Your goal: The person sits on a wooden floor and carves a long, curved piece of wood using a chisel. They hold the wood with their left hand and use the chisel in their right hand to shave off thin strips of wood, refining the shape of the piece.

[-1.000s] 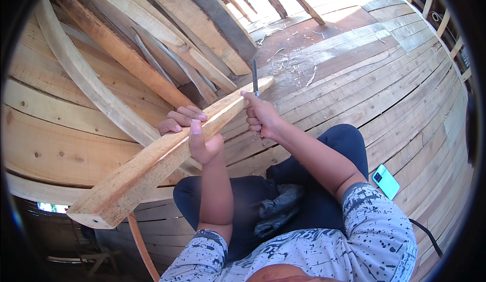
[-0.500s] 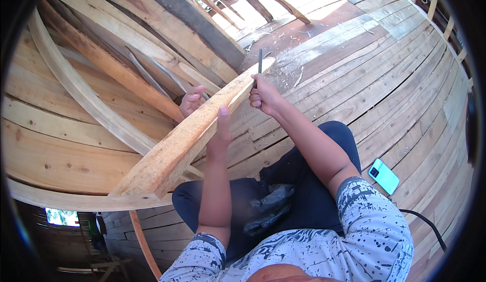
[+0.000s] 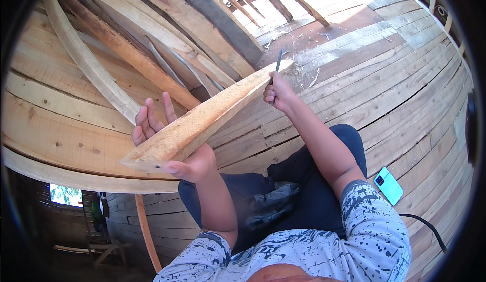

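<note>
Planking (image 3: 349,99) is stretching across the head view; a tapered beam (image 3: 202,117) is slanting over the spread-fingered left hand (image 3: 197,163), and the right hand (image 3: 279,94) is clenching a thin dark tool (image 3: 279,60) near the beam's far end.

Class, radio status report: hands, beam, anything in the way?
Left hand open under near end of beam. Right hand closed on dark tool by far end. Phone on planks, off right.

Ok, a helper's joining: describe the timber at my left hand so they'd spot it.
On the plank floor, find the dark trousers. Just beyond them, a pale timber slants from your left hand toward your right hand. Unlike the timbers beyond it, its near end lies in your left hand.
</note>
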Demonstrator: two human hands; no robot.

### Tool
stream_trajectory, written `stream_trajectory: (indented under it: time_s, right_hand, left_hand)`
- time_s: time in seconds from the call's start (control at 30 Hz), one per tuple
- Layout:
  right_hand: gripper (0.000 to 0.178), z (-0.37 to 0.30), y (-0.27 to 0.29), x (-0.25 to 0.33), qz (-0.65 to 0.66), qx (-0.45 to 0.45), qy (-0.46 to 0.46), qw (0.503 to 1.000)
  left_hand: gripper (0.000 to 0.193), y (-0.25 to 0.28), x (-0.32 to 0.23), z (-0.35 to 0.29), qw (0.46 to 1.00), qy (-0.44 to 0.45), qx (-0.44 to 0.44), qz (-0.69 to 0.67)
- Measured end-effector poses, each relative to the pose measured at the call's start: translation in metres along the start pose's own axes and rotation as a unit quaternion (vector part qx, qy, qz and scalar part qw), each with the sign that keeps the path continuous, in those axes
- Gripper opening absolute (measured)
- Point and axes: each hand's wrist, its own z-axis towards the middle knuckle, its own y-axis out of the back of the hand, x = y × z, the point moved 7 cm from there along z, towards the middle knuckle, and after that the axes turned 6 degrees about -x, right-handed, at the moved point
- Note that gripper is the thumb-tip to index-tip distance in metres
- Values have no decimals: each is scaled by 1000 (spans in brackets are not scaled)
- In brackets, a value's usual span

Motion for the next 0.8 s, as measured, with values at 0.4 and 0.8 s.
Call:
stream_trajectory:
  time_s: [0.4, 0.8]
  right_hand:
    - [50, -126, -72, 23, -448, -11, 456, 769]
    - [48, -86, -60, 15, -569, -9, 483, 666]
  left_hand:
    - [54, -41, 58, 27, 987, 33, -20, -159]
    - [41, 17, 77, 12, 970, 97, -66, -213]
